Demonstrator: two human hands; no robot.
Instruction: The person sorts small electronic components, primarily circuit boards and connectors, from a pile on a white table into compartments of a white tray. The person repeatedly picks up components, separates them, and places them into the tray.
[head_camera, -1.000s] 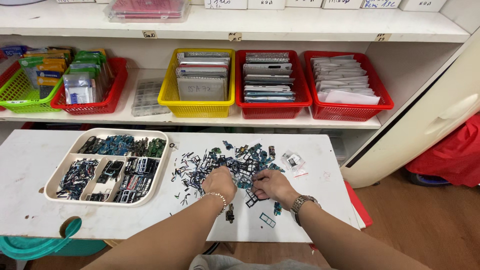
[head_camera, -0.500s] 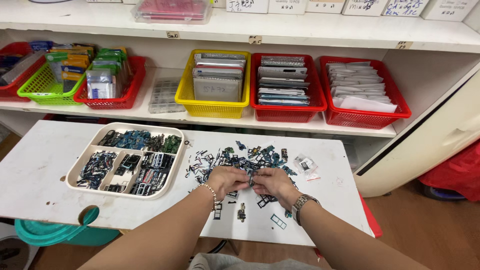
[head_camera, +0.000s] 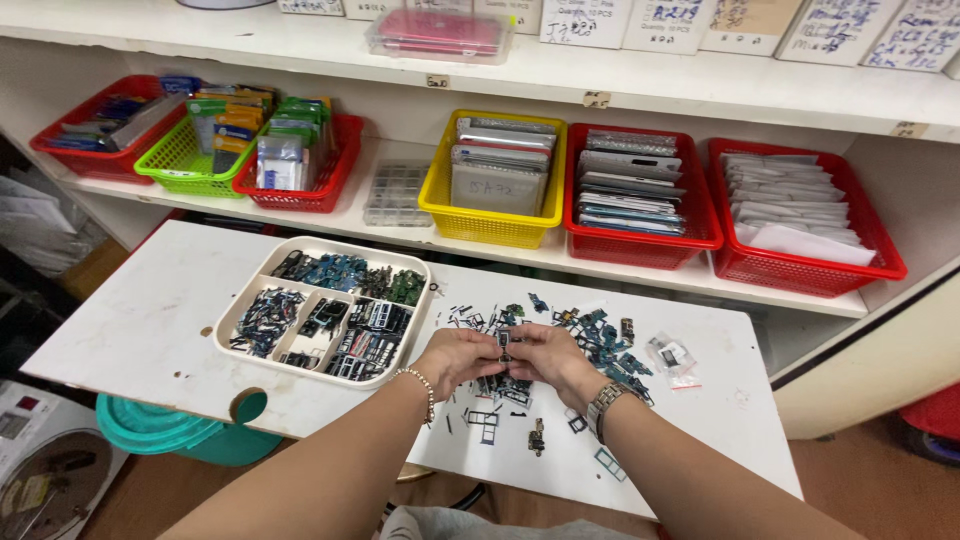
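Note:
My left hand (head_camera: 457, 358) and my right hand (head_camera: 547, 358) meet over the white table (head_camera: 150, 320), both pinching one small dark part (head_camera: 504, 341) between the fingertips. Under and behind them lies a loose pile of small phone parts (head_camera: 590, 335), green circuit pieces and thin metal trays. A beaded bracelet sits on the left wrist, a metal watch on the right. Left of my hands stands a white divided tray (head_camera: 232, 318) with sorted small parts in its compartments.
A shelf behind the table carries red baskets (head_camera: 640, 240), a yellow basket (head_camera: 490, 225), a green basket (head_camera: 175, 165) and a clear parts box (head_camera: 395, 195). Small clear bags (head_camera: 672, 358) lie at the right. A teal tub (head_camera: 160, 430) shows below a round hole in the table.
Both hands have drawn together and lifted slightly from the pile, now pinching one small part between them. The head view has moved closer and to the left.

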